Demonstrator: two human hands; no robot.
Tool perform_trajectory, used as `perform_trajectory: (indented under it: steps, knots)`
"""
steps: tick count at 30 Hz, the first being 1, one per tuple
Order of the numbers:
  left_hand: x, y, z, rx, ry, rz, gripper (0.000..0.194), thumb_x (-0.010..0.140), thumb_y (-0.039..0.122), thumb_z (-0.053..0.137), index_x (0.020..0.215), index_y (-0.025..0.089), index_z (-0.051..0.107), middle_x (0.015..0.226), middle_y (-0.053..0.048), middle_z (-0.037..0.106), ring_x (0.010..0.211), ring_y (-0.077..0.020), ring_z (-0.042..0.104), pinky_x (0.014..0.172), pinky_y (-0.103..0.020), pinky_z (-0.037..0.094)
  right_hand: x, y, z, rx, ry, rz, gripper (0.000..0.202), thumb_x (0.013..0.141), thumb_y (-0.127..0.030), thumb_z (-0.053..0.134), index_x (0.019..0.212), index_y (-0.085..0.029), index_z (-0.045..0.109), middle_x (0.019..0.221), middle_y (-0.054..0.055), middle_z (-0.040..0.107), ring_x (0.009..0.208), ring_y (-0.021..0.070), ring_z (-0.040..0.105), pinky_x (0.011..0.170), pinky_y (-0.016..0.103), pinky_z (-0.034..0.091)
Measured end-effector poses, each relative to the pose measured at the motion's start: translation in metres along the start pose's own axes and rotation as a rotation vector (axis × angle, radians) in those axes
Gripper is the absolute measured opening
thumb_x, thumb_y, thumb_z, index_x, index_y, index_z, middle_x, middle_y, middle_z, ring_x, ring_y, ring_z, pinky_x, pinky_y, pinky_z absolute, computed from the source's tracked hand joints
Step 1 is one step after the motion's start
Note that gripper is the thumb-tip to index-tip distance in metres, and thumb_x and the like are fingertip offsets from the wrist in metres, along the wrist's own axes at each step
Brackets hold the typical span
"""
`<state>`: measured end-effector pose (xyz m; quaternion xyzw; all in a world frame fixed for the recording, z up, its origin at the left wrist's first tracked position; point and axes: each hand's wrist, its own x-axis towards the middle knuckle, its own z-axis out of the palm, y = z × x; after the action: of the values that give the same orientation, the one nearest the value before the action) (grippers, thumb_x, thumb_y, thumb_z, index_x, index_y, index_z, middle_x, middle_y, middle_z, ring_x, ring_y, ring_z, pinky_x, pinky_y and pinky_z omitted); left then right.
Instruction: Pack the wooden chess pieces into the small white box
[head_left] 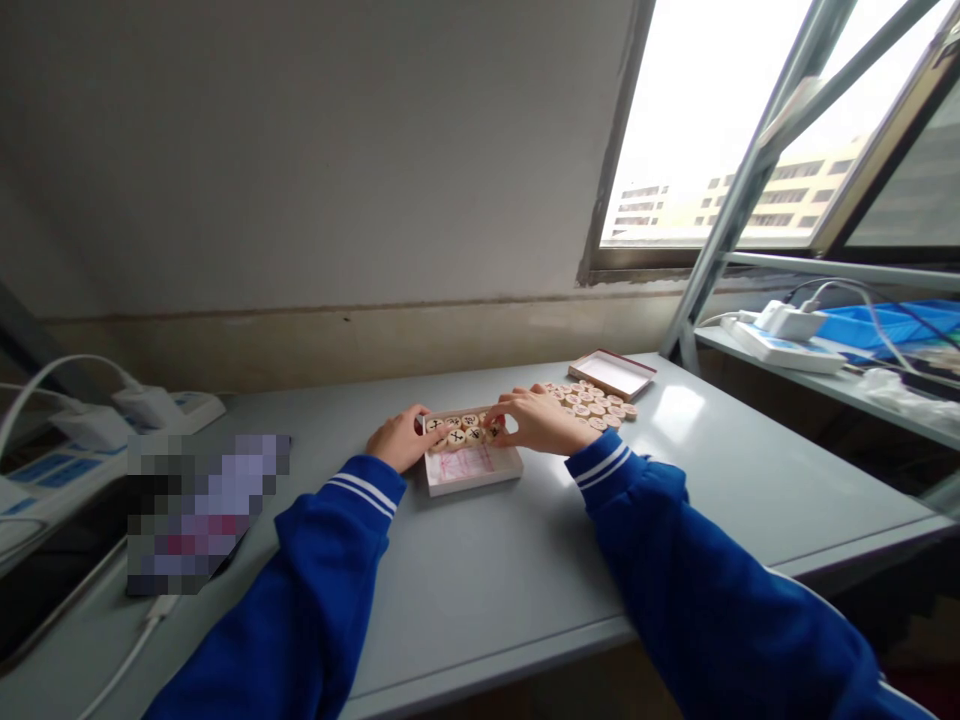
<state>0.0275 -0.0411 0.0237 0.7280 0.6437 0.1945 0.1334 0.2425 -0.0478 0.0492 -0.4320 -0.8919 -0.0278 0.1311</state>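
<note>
A shallow white box (475, 484) lies on the grey desk with Chinese chess pieces (457, 437) lined up in two rows in its far half. Pink-marked paper or lining shows in the near half. My left hand (397, 440) grips the box's left side, its thumb reaching over the rim onto the end pieces. At the right end of the rows, my right hand (546, 420) pinches a Chinese chess piece (494, 430) between thumb and finger, partly hidden by them. More round Chinese chess pieces (596, 405) lie grouped on the desk just beyond my right hand.
The box lid (616, 374) rests open side up behind the loose pieces. At left are a blurred-out phone (217, 510) with a white cable and a power strip (199, 408) with chargers. A side shelf at right holds another power strip (787, 345) and a blue tray (885, 325).
</note>
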Motion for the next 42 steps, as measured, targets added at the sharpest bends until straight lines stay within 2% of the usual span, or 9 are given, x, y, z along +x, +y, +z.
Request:
perform_trajectory:
  steps: [8,14,16,21,25,28,33,39,42]
  knots:
    - [0.001,-0.002,0.002,0.0,0.007,-0.003,0.04,0.069,0.055,0.047,0.091,0.023,0.055,0.081,-0.003,0.063,0.074,-0.0197,0.057,0.058,-0.025,0.037,0.001,-0.005,0.004,-0.056,0.068,0.027,0.014,0.073,-0.034,0.057,0.075,-0.021,0.062,0.079,0.002,0.062,0.075,0.0145,0.047,0.067,0.029,0.018]
    - [0.004,-0.005,0.004,-0.015,0.03,-0.005,0.033,0.076,0.044,0.041,0.094,0.021,0.055,0.085,-0.005,0.063,0.078,-0.0195,0.057,0.063,-0.026,0.039,-0.005,0.009,-0.02,-0.04,0.026,0.09,0.013,0.075,-0.031,0.054,0.075,-0.024,0.065,0.081,0.0,0.063,0.076,0.013,0.05,0.068,0.028,0.024]
    - [0.006,-0.005,0.005,-0.021,0.037,-0.014,0.03,0.077,0.04,0.04,0.094,0.021,0.056,0.086,-0.004,0.063,0.079,-0.019,0.057,0.065,-0.026,0.039,-0.012,0.023,-0.031,-0.016,-0.045,0.162,0.013,0.072,-0.031,0.056,0.078,-0.024,0.065,0.079,-0.001,0.063,0.072,0.012,0.052,0.065,0.026,0.028]
    - [0.007,-0.006,0.005,-0.033,0.036,-0.015,0.027,0.077,0.036,0.041,0.093,0.02,0.057,0.086,-0.004,0.063,0.077,-0.0178,0.057,0.066,-0.025,0.039,-0.028,0.059,-0.04,0.091,-0.416,0.3,0.033,0.055,-0.03,0.067,0.086,-0.023,0.064,0.081,0.0,0.063,0.067,0.0128,0.055,0.056,0.022,0.035]
    - [0.007,-0.006,0.005,-0.032,0.035,-0.014,0.027,0.076,0.035,0.041,0.093,0.02,0.056,0.085,-0.004,0.063,0.077,-0.0176,0.057,0.067,-0.025,0.04,-0.03,0.068,-0.035,0.07,-0.405,0.365,0.028,0.055,-0.029,0.066,0.081,-0.019,0.066,0.076,0.002,0.063,0.065,0.0128,0.054,0.057,0.022,0.038]
    - [0.007,-0.006,0.004,-0.035,0.025,-0.004,0.028,0.076,0.036,0.041,0.093,0.02,0.056,0.085,-0.004,0.063,0.077,-0.018,0.057,0.068,-0.026,0.041,-0.03,0.06,-0.038,0.124,-0.396,0.329,0.026,0.058,-0.033,0.066,0.08,-0.019,0.066,0.071,0.002,0.061,0.061,0.0117,0.052,0.055,0.022,0.037]
    - [0.007,-0.006,0.003,-0.049,0.022,0.002,0.029,0.076,0.037,0.041,0.093,0.021,0.057,0.085,-0.005,0.064,0.08,-0.0194,0.058,0.07,-0.027,0.042,-0.017,0.02,-0.043,0.387,-0.27,0.082,0.031,0.067,-0.042,0.06,0.088,-0.02,0.065,0.074,0.001,0.058,0.065,0.0107,0.051,0.055,0.021,0.037]
    - [0.007,-0.006,-0.001,-0.09,-0.027,0.003,0.036,0.074,0.045,0.041,0.094,0.019,0.057,0.087,-0.006,0.064,0.083,-0.02,0.058,0.074,-0.028,0.043,0.019,-0.024,-0.009,0.433,-0.184,-0.188,0.024,0.066,-0.035,0.064,0.084,-0.018,0.064,0.069,-0.001,0.058,0.06,0.008,0.048,0.056,0.02,0.033]
    - [0.009,-0.008,-0.004,-0.135,-0.065,0.073,0.032,0.077,0.035,0.036,0.093,0.018,0.057,0.095,-0.005,0.063,0.09,-0.0189,0.056,0.079,-0.028,0.042,0.026,-0.036,0.007,0.334,-0.103,-0.21,0.019,0.068,-0.031,0.063,0.084,-0.021,0.063,0.077,-0.002,0.062,0.065,0.0091,0.052,0.061,0.022,0.03]
